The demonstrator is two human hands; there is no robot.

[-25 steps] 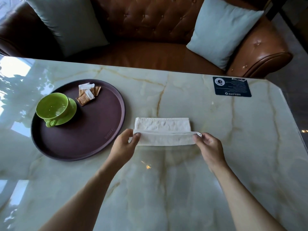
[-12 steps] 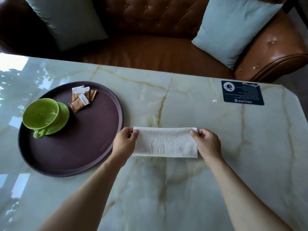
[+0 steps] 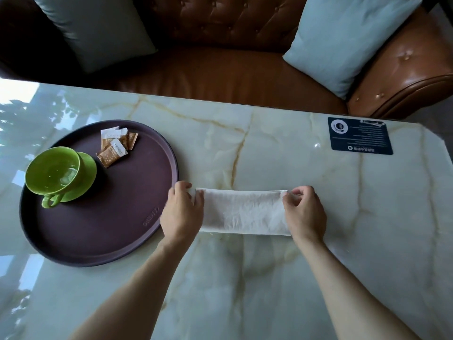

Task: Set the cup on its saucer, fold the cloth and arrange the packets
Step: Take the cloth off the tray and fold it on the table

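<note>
A white cloth [image 3: 242,211] lies folded into a long narrow strip on the marble table [image 3: 294,168]. My left hand [image 3: 182,212] pinches its left end and my right hand [image 3: 305,212] pinches its right end. A green cup [image 3: 52,170] stands on its green saucer [image 3: 87,168] at the left of a round dark brown tray [image 3: 105,227], handle towards me. Several orange and white packets [image 3: 115,146] lie in a loose overlapping heap at the back of the tray.
A dark blue card [image 3: 359,136] lies flat near the table's far right corner. Behind the table stands a brown leather sofa [image 3: 220,77] with two pale blue cushions [image 3: 343,42]. The tray's right rim almost touches my left hand.
The near edge of the cloth has been brought over to the far edge, so the cloth is now a flat strip. Both hands moved away from me to its far corners.
</note>
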